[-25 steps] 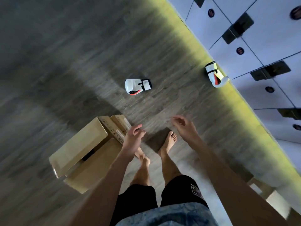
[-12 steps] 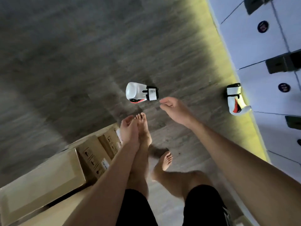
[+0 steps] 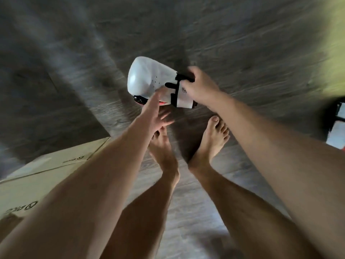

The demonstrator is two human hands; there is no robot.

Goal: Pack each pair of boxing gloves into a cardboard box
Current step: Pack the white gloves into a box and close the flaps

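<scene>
**Entry: one glove in hand, box at 8 o'clock**

Head view, motion blur throughout.

- The white padded boxing glove (image 3: 149, 81), with a black wrist strap and a red patch on its underside, sat just above frame centre, at 12 o'clock from the person's bare feet (image 3: 211, 141). Its rounded end pointed toward 10 o'clock and its cuff toward 4 o'clock. Whether it touched the floor could not be told.
- The right hand (image 3: 200, 86) was closed round the cuff end. The fingers were curled over the black strap and the thumb side lay against the white cuff.
- The left hand (image 3: 155, 114) was spread wide and held nothing. Its fingers were straight and pointed toward 1 o'clock. The longest fingertip overlapped the glove's lower edge by the red patch. Contact looked likely but was blurred.
- The brown cardboard box (image 3: 48, 171), with dark printed marks, lay at 8 o'clock, partly behind the left forearm and well apart from the glove.
- A second glove (image 3: 337, 131), white with red and black, was cut off by the frame edge at 3 o'clock. It was too blurred for detail.
- The grey wood-grain floor (image 3: 233, 38) ran under everything, and both feet stood flat on it. A yellow-green tint showed on the floor at 2 o'clock.
</scene>
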